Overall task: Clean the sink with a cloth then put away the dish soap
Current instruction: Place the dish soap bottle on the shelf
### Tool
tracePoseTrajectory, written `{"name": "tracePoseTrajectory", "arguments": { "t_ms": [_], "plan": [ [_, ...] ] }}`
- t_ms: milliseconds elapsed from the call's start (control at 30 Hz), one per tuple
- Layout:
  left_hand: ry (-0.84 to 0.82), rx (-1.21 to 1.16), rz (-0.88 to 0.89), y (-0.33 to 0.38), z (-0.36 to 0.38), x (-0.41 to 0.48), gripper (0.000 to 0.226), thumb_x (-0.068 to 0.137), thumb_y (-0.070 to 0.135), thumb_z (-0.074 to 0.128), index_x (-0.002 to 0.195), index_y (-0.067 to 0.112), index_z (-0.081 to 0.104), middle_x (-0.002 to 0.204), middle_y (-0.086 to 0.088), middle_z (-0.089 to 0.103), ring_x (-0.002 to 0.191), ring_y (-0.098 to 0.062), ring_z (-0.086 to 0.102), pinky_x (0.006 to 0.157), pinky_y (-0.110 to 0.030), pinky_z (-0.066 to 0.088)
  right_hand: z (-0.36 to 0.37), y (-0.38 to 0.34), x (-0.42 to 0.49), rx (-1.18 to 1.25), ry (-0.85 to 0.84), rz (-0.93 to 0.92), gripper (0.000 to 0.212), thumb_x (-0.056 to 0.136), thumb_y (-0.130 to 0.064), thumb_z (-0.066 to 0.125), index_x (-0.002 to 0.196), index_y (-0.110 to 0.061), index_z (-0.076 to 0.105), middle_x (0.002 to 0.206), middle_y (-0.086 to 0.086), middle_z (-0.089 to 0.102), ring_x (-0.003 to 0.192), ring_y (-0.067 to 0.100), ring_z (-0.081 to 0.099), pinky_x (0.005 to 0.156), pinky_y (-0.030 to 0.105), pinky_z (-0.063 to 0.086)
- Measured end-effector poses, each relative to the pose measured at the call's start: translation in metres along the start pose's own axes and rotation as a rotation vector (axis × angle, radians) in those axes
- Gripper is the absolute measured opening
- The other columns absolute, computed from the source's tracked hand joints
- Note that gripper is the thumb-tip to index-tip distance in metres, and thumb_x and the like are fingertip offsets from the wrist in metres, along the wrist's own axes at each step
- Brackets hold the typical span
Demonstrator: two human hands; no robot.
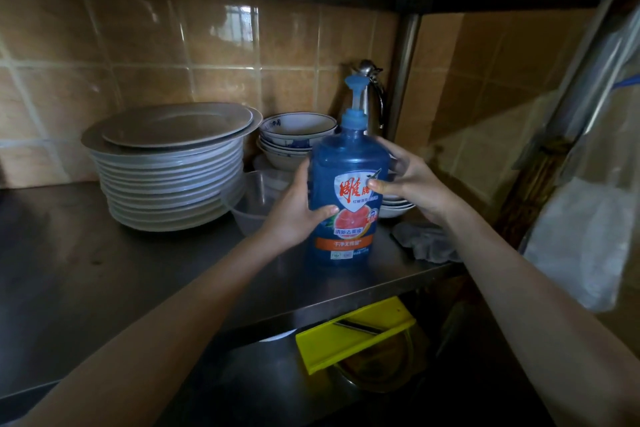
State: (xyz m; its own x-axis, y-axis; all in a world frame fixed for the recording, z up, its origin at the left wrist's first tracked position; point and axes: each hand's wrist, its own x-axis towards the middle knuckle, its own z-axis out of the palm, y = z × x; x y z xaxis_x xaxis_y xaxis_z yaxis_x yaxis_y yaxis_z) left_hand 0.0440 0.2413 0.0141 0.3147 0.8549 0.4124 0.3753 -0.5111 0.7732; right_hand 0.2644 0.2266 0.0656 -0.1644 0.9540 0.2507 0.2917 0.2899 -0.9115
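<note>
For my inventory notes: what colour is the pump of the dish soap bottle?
The pump is light blue; head view shows it.

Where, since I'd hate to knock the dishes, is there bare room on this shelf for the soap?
The stainless steel shelf is bare left and front of the stack of white plates. The blue dish soap bottle fills the gap between the clear plastic bowl and crumpled grey cloth. Blue-patterned bowls crowd the back.

The left grip (pixel 298 215) and right grip (pixel 412 184) clasp the blue dish soap bottle (pixel 346 163) from either side, thumbs on its label; it stands upright over the steel shelf (pixel 104 253). A stack of plates (pixel 166 163) sits to its left; bowls (pixel 294 139) are behind it; a grey cloth (pixel 426 243) lies just to its right.
</note>
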Motion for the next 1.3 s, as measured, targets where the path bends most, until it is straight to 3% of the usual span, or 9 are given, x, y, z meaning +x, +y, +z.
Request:
{"name": "tracePoseTrajectory", "arguments": {
  "t_ms": [100, 267, 367, 500, 567, 700, 900, 1067, 1300],
  "plan": [
    [-0.001, -0.027, 0.004, 0.001, 0.005, 0.006, 0.086, 0.077, 0.035, 0.072, 0.139, 0.043, 0.014, 0.124, 0.021, 0.043, 0.099, 0.016, 0.045, 0.078, -0.012, 0.041, -0.007, 0.005, 0.004, 0.017, -0.003, 0.028, 0.083, 0.075, -0.006, 0.075, 0.145, -0.026, 0.035, 0.139, -0.002, 0.053, 0.122, 0.009, 0.053, 0.086, 0.024, 0.053],
    [0.023, -0.012, 0.013, 0.0, 0.011, 0.015, 0.091, 0.076, 0.032, 0.074, 0.14, 0.043, 0.011, 0.139, 0.006, 0.046, 0.114, 0.003, 0.042, 0.085, -0.019, 0.042, -0.013, 0.01, 0.01, 0.021, -0.007, 0.054, 0.089, 0.075, -0.012, 0.075, 0.148, -0.025, 0.027, 0.144, -0.001, 0.047, 0.131, 0.016, 0.046, 0.106, 0.042, 0.042],
    [0.033, 0.008, 0.016, -0.001, 0.015, 0.017, 0.092, 0.076, 0.034, 0.073, 0.142, 0.042, 0.009, 0.139, 0.006, 0.046, 0.114, 0.004, 0.041, 0.088, -0.024, 0.041, -0.014, 0.01, 0.008, 0.03, -0.011, 0.061, 0.092, 0.072, -0.018, 0.075, 0.149, -0.026, 0.024, 0.145, -0.002, 0.046, 0.132, 0.015, 0.044, 0.107, 0.039, 0.041],
    [0.012, -0.023, 0.054, -0.003, 0.013, 0.014, 0.091, 0.076, 0.034, 0.074, 0.141, 0.044, 0.01, 0.125, 0.022, 0.04, 0.098, 0.036, 0.034, 0.07, 0.004, 0.037, -0.013, 0.012, 0.006, 0.026, 0.006, 0.053, 0.086, 0.078, -0.012, 0.073, 0.149, -0.027, 0.026, 0.145, -0.002, 0.046, 0.131, 0.014, 0.045, 0.098, 0.029, 0.045],
    [-0.005, -0.035, 0.058, -0.004, 0.012, 0.01, 0.092, 0.078, 0.032, 0.072, 0.144, 0.039, 0.008, 0.125, 0.019, 0.04, 0.096, 0.037, 0.034, 0.068, 0.008, 0.035, -0.012, 0.011, 0.004, 0.005, 0.028, 0.045, 0.085, 0.077, -0.012, 0.074, 0.147, -0.026, 0.028, 0.143, -0.002, 0.048, 0.129, 0.014, 0.047, 0.098, 0.028, 0.046],
    [-0.021, -0.027, 0.004, 0.005, 0.009, -0.001, 0.094, 0.081, 0.03, 0.069, 0.146, 0.039, 0.002, 0.144, 0.006, 0.04, 0.115, 0.016, 0.036, 0.091, -0.015, 0.04, -0.011, 0.005, -0.008, -0.033, 0.127, 0.027, 0.086, 0.073, -0.016, 0.078, 0.145, -0.025, 0.032, 0.137, 0.002, 0.052, 0.123, 0.014, 0.051, 0.082, 0.017, 0.049],
    [-0.037, 0.216, 0.001, 0.015, -0.007, -0.03, 0.091, 0.084, 0.029, 0.067, 0.149, 0.027, 0.003, 0.155, -0.003, 0.023, 0.139, -0.013, 0.024, 0.103, -0.026, 0.022, -0.002, 0.006, -0.046, -0.162, 0.182, 0.004, 0.08, 0.073, -0.005, 0.078, 0.14, -0.019, 0.036, 0.133, 0.005, 0.053, 0.124, 0.02, 0.051, 0.097, 0.029, 0.042],
    [-0.059, 0.443, -0.022, 0.026, -0.02, -0.064, 0.077, 0.087, 0.031, 0.062, 0.147, 0.021, 0.016, 0.147, -0.014, 0.035, 0.132, -0.029, 0.038, 0.104, -0.043, 0.037, 0.01, 0.01, -0.086, -0.477, 0.183, 0.034, 0.066, 0.08, -0.01, 0.074, 0.139, -0.015, 0.043, 0.134, -0.002, 0.051, 0.131, 0.017, 0.043, 0.099, 0.022, 0.036],
    [-0.115, 0.719, -0.028, 0.037, -0.023, -0.122, 0.063, 0.088, 0.036, 0.057, 0.142, 0.022, 0.026, 0.138, -0.011, 0.045, 0.124, -0.032, 0.045, 0.098, -0.046, 0.038, 0.018, 0.017, -0.167, -0.939, 0.188, 0.096, 0.054, 0.084, -0.024, 0.067, 0.134, -0.023, 0.047, 0.138, 0.002, 0.051, 0.126, 0.023, 0.048, 0.106, 0.039, 0.04]
  ]
}}
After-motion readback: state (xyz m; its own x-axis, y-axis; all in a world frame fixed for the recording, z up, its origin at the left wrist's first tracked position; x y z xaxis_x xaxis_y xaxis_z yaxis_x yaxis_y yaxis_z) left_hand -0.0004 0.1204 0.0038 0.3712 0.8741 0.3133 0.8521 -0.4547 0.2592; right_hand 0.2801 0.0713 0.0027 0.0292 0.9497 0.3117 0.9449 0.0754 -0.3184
